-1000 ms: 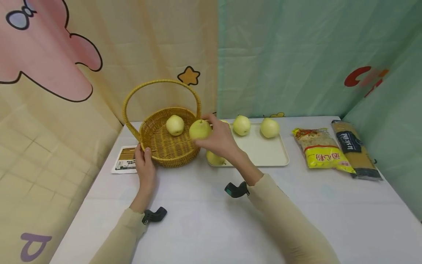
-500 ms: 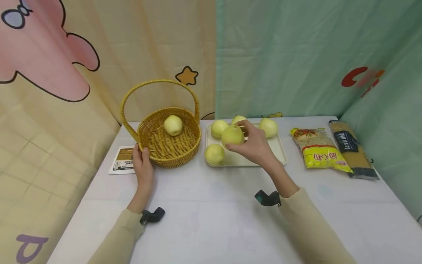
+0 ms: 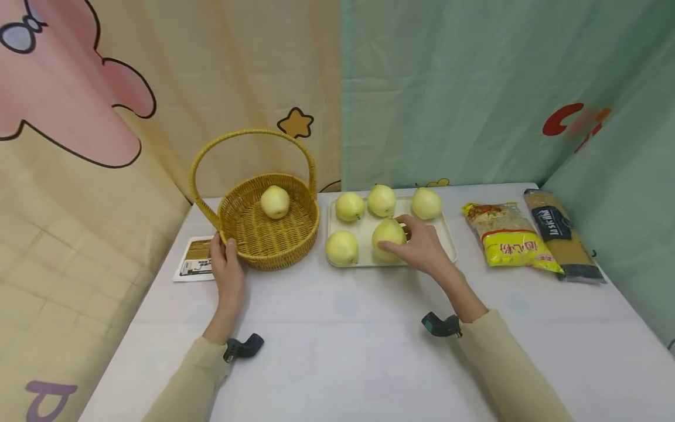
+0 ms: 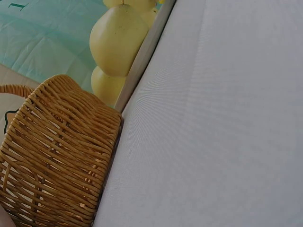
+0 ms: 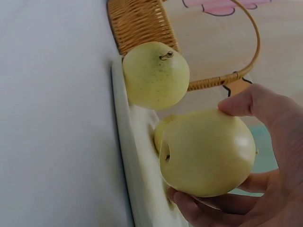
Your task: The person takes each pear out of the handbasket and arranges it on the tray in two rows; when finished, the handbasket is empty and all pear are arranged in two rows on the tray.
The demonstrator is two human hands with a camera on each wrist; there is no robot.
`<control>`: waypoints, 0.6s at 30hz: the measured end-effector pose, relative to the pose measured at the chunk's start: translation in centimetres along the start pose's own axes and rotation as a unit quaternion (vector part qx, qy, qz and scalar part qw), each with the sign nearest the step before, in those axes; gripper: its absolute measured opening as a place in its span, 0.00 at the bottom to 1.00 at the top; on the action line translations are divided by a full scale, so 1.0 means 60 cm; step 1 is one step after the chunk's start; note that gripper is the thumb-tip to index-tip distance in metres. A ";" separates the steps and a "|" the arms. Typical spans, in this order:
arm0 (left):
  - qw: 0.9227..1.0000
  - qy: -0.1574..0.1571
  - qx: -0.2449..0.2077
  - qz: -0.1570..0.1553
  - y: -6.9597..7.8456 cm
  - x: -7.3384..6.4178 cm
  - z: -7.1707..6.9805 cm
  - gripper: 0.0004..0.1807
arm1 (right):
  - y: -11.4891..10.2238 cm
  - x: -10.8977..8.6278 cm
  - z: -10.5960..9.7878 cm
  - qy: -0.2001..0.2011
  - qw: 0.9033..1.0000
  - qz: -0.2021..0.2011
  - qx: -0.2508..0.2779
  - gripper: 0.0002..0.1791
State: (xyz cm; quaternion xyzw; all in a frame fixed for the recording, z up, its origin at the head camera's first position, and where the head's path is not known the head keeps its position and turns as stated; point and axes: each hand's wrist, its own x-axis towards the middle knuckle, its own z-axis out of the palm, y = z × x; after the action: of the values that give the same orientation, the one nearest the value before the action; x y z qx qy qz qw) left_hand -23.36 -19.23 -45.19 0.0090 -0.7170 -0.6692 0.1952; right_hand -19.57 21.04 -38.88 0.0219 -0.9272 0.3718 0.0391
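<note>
My right hand [image 3: 420, 246] grips a pale yellow-green pear [image 3: 389, 239] over the front middle of a cream tray [image 3: 449, 245]. In the right wrist view, the thumb is on one side of this pear [image 5: 208, 151] and fingers curl round the other. Several more pears, among them one at the front left [image 3: 341, 248], lie on the tray. Left of it stands a woven wicker basket [image 3: 274, 258] with a tall hoop handle and one pear [image 3: 275, 202] inside. My left hand [image 3: 228, 275] holds the basket's front-left rim; in the left wrist view the hand is almost wholly hidden.
A white card-like packet [image 3: 194, 259] lies left of the basket, partly behind the left hand. On the right are a yellow-labelled food bag [image 3: 511, 234] and a brown bag with a dark label [image 3: 563, 234]. Curtains [image 3: 448, 88] hang close behind the white table [image 3: 337, 351].
My right hand has carried the pear from beside the basket's right rim rightward, then down to the tray. My left hand has stayed at the basket.
</note>
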 end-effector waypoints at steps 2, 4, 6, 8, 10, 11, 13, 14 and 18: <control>1.000 0.000 0.002 -0.005 -0.002 -0.002 -0.001 0.31 | 0.006 0.002 0.005 -0.009 1.000 0.011 -0.012 0.40; 1.000 0.001 0.003 -0.008 -0.002 -0.004 -0.002 0.31 | 0.011 0.003 0.012 -0.021 0.999 0.021 -0.022 0.41; 1.000 0.003 0.006 -0.005 0.000 -0.006 -0.003 0.31 | 0.016 0.004 0.019 -0.028 0.999 0.028 -0.029 0.41; 1.000 0.003 0.005 -0.001 0.000 -0.005 -0.003 0.31 | 0.018 0.006 0.025 -0.025 0.999 0.028 -0.033 0.41; 1.000 0.003 0.004 0.002 0.002 -0.003 -0.001 0.31 | 0.020 0.009 0.031 -0.016 0.999 0.025 -0.036 0.41; 1.000 0.003 0.002 0.002 0.002 -0.002 -0.001 0.31 | 0.021 0.010 0.033 -0.012 0.999 0.024 -0.033 0.40; 1.000 0.002 0.003 0.003 0.002 0.000 0.000 0.31 | 0.022 0.014 0.038 -0.006 0.999 0.022 -0.024 0.39; 1.000 0.003 0.003 0.004 0.002 0.000 0.001 0.31 | 0.022 0.015 0.040 -0.004 1.000 0.023 -0.016 0.39; 1.000 0.002 0.005 0.004 0.008 0.000 0.003 0.31 | 0.024 0.017 0.045 0.002 0.999 0.035 0.008 0.36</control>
State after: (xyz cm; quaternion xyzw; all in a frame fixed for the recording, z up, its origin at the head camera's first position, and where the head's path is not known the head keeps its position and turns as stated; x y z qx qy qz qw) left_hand -23.31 -18.99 -44.71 0.0078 -0.7197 -0.6650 0.1992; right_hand -20.81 20.19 -41.72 -0.0112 -0.9245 0.3801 0.0275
